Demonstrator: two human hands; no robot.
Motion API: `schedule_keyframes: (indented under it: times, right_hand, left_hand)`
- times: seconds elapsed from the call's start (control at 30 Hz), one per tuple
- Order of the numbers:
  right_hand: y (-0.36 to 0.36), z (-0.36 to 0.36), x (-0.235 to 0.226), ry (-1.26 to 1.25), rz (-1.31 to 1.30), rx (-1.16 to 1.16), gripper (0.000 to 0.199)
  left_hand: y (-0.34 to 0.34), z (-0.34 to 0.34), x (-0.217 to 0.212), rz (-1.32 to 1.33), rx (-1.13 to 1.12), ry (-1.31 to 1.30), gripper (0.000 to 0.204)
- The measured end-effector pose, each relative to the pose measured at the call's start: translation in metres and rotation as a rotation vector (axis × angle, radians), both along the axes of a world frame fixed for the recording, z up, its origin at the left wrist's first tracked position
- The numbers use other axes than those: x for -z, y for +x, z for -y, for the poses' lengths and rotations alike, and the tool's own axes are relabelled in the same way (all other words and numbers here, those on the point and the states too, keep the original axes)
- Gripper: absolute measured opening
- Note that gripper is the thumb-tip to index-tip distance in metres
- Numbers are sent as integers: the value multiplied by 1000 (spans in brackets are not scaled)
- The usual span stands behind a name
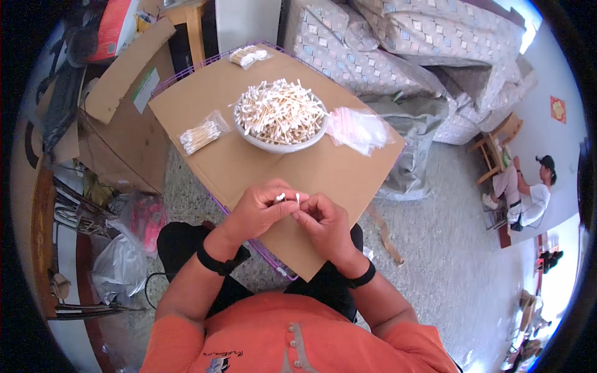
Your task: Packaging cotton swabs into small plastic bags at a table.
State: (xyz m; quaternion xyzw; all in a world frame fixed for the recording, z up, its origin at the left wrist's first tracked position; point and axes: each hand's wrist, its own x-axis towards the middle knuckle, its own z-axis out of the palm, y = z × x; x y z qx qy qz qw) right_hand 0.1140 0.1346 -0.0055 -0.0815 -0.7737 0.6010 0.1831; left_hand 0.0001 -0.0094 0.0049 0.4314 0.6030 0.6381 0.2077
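Observation:
My left hand (261, 206) is closed, with the white tips of a few cotton swabs (280, 198) poking out between its fingers. Close beside it, my right hand (326, 225) pinches a single upright cotton swab (298, 198) near my left thumb. Beyond both hands, a large pale bowl (283, 148) is heaped with loose cotton swabs (280, 112). To its left lies a clear bag of swabs (200, 136), and another bundle of swabs (249, 56) rests at the far edge. A stack of clear and pinkish plastic bags (360, 129) touches the bowl's right side.
Brown cardboard (298, 180) covers the small table, whose purple wire rim (273, 260) shows at the edges. Cardboard boxes (124, 143) stand at the left. Plastic-wrapped cushioned furniture (373, 50) and a grey sack (407, 143) are behind. Another person (532, 196) sits far right.

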Motion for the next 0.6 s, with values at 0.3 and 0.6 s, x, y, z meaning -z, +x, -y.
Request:
schedule_keyframes:
  times: [0.3, 0.6]
  right_hand:
    - [2, 2, -10, 156, 2, -29, 13]
    - [8, -15, -25, 220, 25, -147, 8]
  left_hand:
    - [-1, 2, 0, -132, 32, -1, 23]
    - [-1, 5, 2, 127, 6, 73, 26]
